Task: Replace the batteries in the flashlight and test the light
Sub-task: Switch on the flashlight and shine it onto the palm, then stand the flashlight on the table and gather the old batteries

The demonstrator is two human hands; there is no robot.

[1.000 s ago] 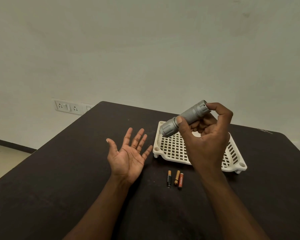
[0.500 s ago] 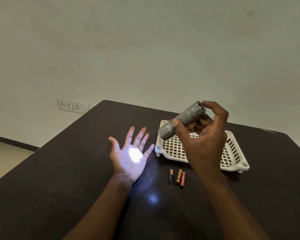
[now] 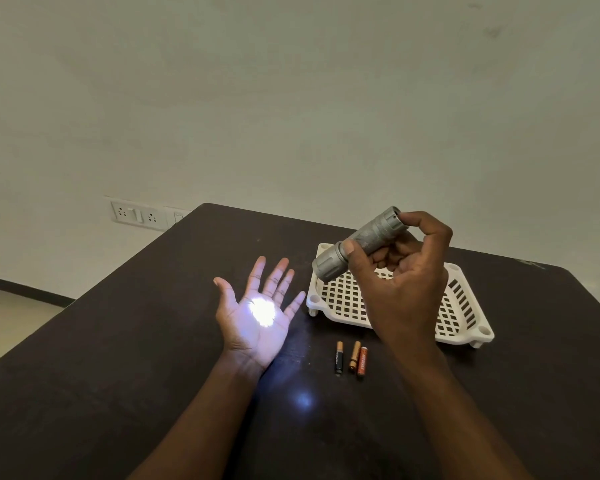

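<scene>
I see the flashlight [image 3: 359,244] held in the air above the far left corner of the white basket [image 3: 465,306], not touching it. Its long axis is slanted: the wider head end is low and to the left, the tail cap is high and to the right. So the lens points down and left, toward my left side. The right hand [image 3: 400,282] is closed around the ribbed body, the thumb lies along the neck behind the head, and the index finger curls over the tail cap, where I judge the switch is.

The left hand [image 3: 257,317] lies open, palm up, fingers spread, holding nothing, low over the tabletop [image 3: 118,358] and to the left of the flashlight. It is well apart from the lens, but exactly on the line of the long axis. A bright white spot sits in the middle of this palm, and a weaker bluish spot shows on the tabletop closer to me. From this I judge that the light works and the test is nearly finished.

Three batteries [image 3: 351,357] lie side by side on the tabletop, between the two forearms, just in front of the basket. I think they are the old ones. The right hand is the nearer one for the next press on the tail cap.
</scene>
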